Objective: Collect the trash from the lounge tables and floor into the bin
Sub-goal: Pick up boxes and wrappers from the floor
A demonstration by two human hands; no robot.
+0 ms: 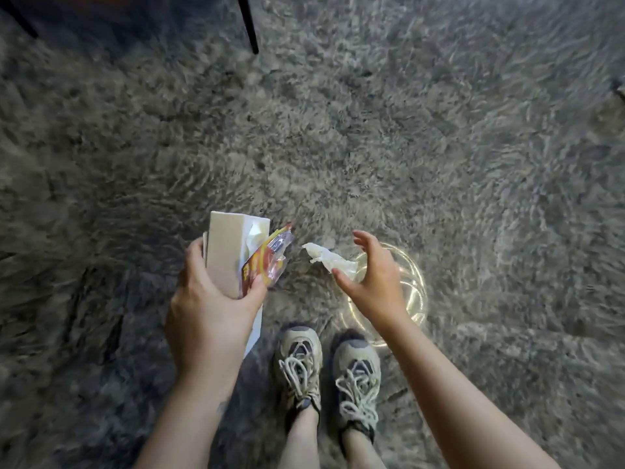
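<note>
My left hand (213, 306) grips a pale cardboard box (225, 253) with white tissue inside, and a red and yellow snack wrapper (267, 258) is pinched against the box by the thumb. A crumpled white tissue (326, 258) sits just left of my right hand (372, 275), near its thumb tip. That hand is spread open, fingers curved, above a clear round plastic container (411, 292) lying on the rug. I cannot tell whether the tissue touches the thumb or lies on the rug.
A shaggy grey rug (406, 147) covers the whole floor. My two laced shoes (328, 370) stand at the bottom centre. Black furniture legs (248, 25) rise at the top left, with a dark shadow beneath.
</note>
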